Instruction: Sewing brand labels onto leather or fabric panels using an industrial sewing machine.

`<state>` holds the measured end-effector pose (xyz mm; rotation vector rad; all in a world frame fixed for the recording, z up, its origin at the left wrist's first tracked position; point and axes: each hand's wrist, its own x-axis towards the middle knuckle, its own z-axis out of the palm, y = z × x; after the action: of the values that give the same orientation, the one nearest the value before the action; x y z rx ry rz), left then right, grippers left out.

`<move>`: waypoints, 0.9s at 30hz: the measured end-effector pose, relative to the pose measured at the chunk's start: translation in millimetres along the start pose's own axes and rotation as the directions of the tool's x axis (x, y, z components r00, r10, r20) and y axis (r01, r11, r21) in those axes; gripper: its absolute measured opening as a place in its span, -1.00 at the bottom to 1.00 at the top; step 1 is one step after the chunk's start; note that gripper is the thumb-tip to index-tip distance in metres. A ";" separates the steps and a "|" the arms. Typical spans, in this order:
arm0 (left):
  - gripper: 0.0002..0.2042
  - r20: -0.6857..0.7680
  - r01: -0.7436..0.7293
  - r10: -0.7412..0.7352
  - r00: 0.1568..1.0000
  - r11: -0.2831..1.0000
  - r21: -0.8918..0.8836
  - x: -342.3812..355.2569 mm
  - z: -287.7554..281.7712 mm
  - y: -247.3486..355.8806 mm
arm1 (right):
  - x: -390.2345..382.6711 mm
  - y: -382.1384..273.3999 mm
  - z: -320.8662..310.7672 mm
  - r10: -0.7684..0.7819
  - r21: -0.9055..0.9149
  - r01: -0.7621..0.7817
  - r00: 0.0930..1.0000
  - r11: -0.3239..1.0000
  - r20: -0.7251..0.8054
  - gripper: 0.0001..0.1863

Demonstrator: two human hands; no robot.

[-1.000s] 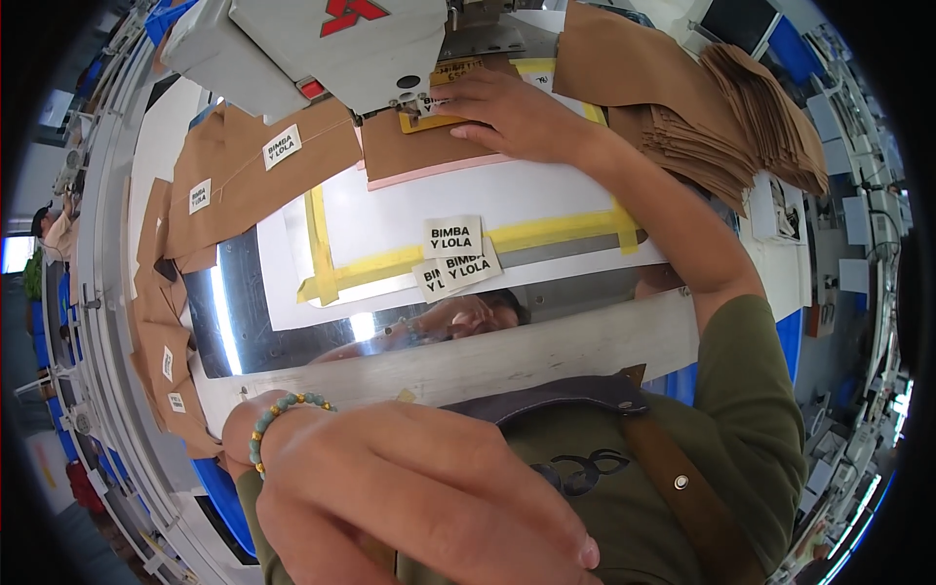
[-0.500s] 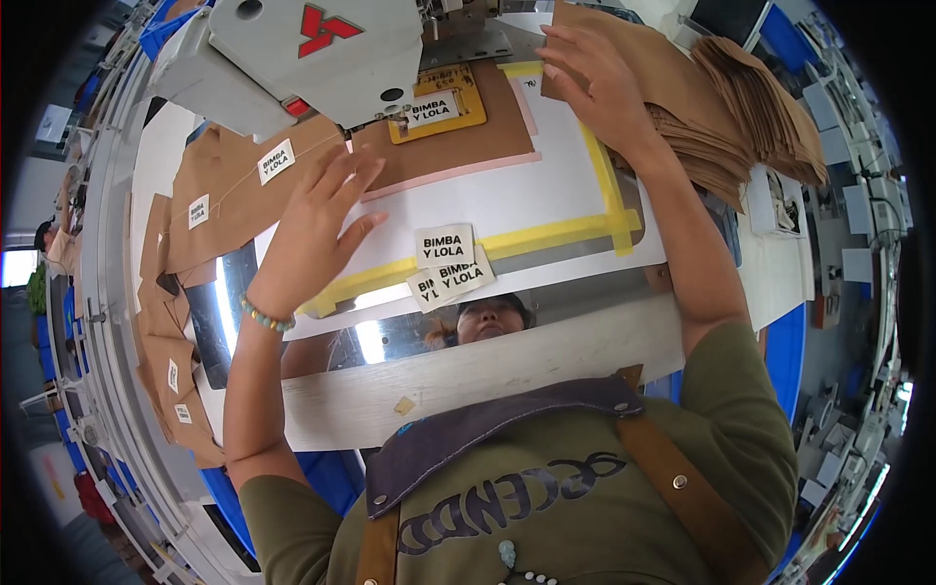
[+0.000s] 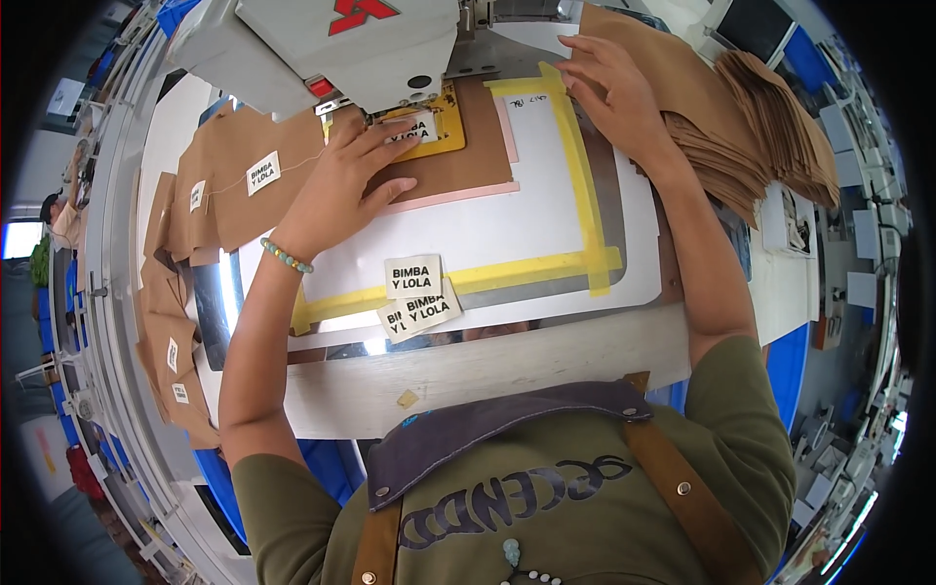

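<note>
My left hand [image 3: 341, 185] lies palm down with its fingers stretched over a brown panel [image 3: 468, 161], fingertips at the small white label [image 3: 421, 127] inside a yellow frame [image 3: 448, 136]. That frame sits beneath the white sewing machine head [image 3: 390, 58]; the needle area is hidden. Under the panel is a white template board [image 3: 468, 224] edged with yellow tape. My right hand [image 3: 616, 102] holds nothing, fingers apart, above the board's far right edge, beside a stack of brown panels [image 3: 712, 161]. Several loose white labels [image 3: 413, 278] overlap on the board's near edge.
Left of the machine, brown panels with white labels [image 3: 263, 173] are joined by thread and hang over the table's left side. A second brown bundle [image 3: 780, 127] stands at far right. A small box [image 3: 788, 219] sits near it. The pale table edge [image 3: 487, 361] runs in front of me.
The template board has shifted left under the machine head and nearer to me, covering most of the shiny strip. My left hand has moved right onto the panel and label; the right stays open.
</note>
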<state>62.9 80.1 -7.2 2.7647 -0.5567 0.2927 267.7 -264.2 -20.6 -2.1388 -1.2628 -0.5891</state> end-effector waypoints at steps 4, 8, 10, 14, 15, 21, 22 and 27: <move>-0.54 0.044 0.005 -0.003 0.999 0.999 -0.038 3.6 -1.5 -2.5 | -0.1 -1.2 2.1 -0.011 0.029 0.010 1.000 1.000 0.015 -0.76; -0.52 0.099 0.031 -0.028 0.995 0.999 -0.029 6.9 -2.2 -2.1 | -2.7 1.0 6.9 -0.011 0.058 0.009 0.999 0.998 0.030 -0.77; -0.53 0.089 0.020 -0.017 0.996 0.999 -0.027 6.5 -1.6 -4.3 | -2.7 2.7 8.1 -0.007 0.070 0.005 0.999 0.998 0.031 -0.77; -0.54 0.098 0.029 -0.025 0.995 0.999 -0.039 6.8 -2.6 -3.3 | -0.9 4.6 8.4 0.004 0.063 -0.004 1.000 0.998 0.015 -0.79; -0.54 0.095 0.029 -0.025 0.995 0.999 -0.040 6.6 -2.3 -3.2 | -0.9 4.9 8.2 0.013 0.062 -0.014 1.000 0.998 0.008 -0.80; -0.52 0.039 -0.025 0.027 0.999 0.999 -0.031 5.1 -0.2 -6.2 | -1.1 3.8 9.6 0.017 0.073 -0.017 1.000 0.997 0.001 -0.80; -0.53 0.051 -0.003 0.006 0.999 0.999 -0.049 5.8 -0.1 -5.9 | -1.4 3.7 9.0 0.016 0.071 -0.016 1.000 0.997 0.001 -0.80; -0.53 0.013 -0.021 0.021 1.000 0.999 -0.033 7.2 3.7 -10.4 | -1.5 3.0 11.1 -0.001 0.063 0.001 1.000 0.998 -0.003 -0.82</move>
<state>74.1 85.5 -11.5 2.7322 -0.5888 0.2678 270.6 -258.8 -30.5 -2.0849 -1.2645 -0.5458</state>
